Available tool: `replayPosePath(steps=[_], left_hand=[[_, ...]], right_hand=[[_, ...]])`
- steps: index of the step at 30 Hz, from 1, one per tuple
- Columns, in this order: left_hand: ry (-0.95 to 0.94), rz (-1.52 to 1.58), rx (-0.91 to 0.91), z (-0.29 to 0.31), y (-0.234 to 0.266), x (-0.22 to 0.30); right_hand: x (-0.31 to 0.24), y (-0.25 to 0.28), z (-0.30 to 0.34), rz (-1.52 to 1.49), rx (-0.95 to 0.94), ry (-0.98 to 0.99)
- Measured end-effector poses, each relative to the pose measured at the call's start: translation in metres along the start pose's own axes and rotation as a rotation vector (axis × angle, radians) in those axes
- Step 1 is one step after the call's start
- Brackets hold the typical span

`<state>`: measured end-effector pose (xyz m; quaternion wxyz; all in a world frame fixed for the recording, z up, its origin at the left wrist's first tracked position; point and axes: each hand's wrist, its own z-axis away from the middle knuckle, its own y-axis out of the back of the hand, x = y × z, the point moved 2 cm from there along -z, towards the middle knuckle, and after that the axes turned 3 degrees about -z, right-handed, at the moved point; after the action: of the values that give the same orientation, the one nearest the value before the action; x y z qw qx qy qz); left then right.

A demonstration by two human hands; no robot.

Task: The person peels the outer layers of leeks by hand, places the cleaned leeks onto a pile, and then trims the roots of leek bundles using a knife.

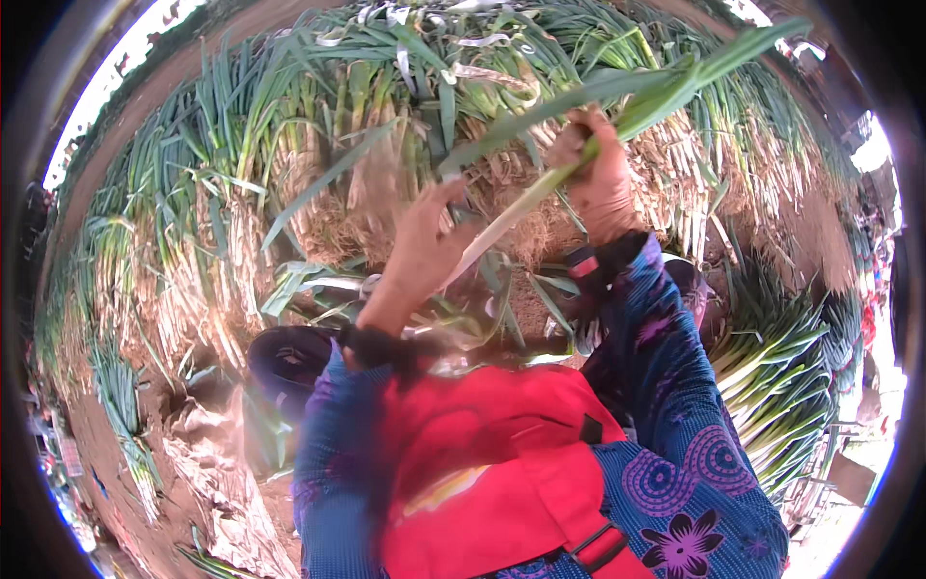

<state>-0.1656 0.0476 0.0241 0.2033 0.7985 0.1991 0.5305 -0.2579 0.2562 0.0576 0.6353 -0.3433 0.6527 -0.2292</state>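
Note:
A long green onion [518, 211] slants across the middle, its pale stalk low on the left and its broad green leaves reaching up to the right. My right hand [605, 193] is closed around it where the white turns green. Beside the lower stalk is my left hand [422, 253], slightly blurred, its thumb and fingers apart; I see nothing held in it. The root end of the stalk is partly hidden by this hand. Loose leaves and peelings [502, 289] lie on the soil below my hands.
Dense bundles of green onions [318, 164] stand in a curved row ahead, roots toward me. More onions [772, 396] lie in a pile at right, with a small bunch [125, 425] at left. A crumpled pale sheet [217, 473] rests on the ground near a dark shoe [289, 362].

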Motion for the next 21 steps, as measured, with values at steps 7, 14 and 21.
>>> replayPosePath(steps=[7,14,21], left_hand=[[0.024,-0.139,0.086,0.008,-0.068,0.003],[-0.109,-0.468,0.018,-0.004,-0.107,0.003],[-0.187,-0.594,0.015,-0.011,-0.125,-0.002]], right_hand=[[-0.031,0.084,-0.009,-0.172,0.358,-0.015],[-0.022,0.138,0.000,-0.186,0.528,-0.013],[-0.017,0.150,-0.001,-0.246,0.570,0.000]])
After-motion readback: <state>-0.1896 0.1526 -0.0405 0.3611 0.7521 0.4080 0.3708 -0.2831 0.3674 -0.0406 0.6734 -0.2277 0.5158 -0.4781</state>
